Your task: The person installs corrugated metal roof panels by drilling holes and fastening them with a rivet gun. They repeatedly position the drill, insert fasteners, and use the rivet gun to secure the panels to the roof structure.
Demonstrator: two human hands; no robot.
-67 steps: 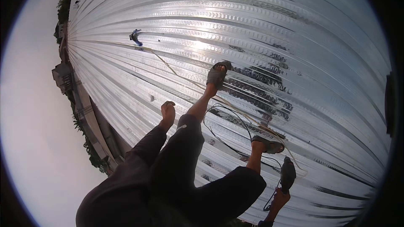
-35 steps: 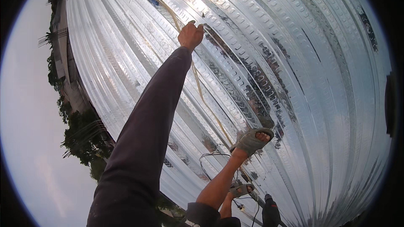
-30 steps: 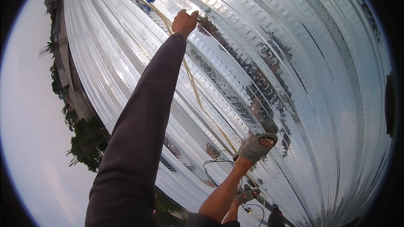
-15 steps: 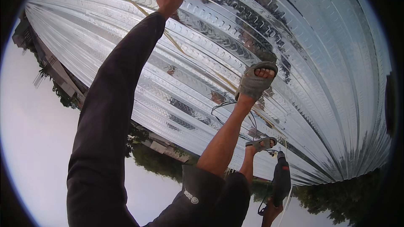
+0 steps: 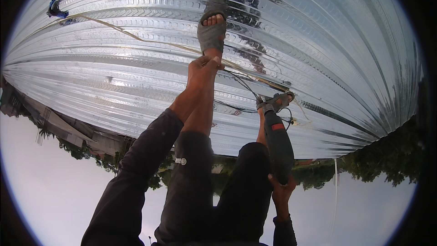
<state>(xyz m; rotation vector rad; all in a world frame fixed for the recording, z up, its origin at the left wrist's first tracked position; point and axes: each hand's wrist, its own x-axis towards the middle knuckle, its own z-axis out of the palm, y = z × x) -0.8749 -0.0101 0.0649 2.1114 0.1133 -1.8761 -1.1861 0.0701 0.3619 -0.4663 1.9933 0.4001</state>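
I have the black power drill (image 5: 279,148) at four o'clock, nose toward twelve; whether its tip meets metal, I can't tell. My right hand (image 5: 282,189), at five, is wrapped around its grip. My left hand (image 5: 204,70), near eleven, has its fingers drawn together in front of the shin; I can't tell whether they pinch something small. The ribbed metal roof (image 5: 136,79) is already in place; I judge the work partway, with no drilling visible, and what's left I can't count. Farther out, at ten, lies a blue-and-black object (image 5: 57,8). The drill's red patch and the pale round emblem (image 5: 183,161) at seven give me no legible writing.
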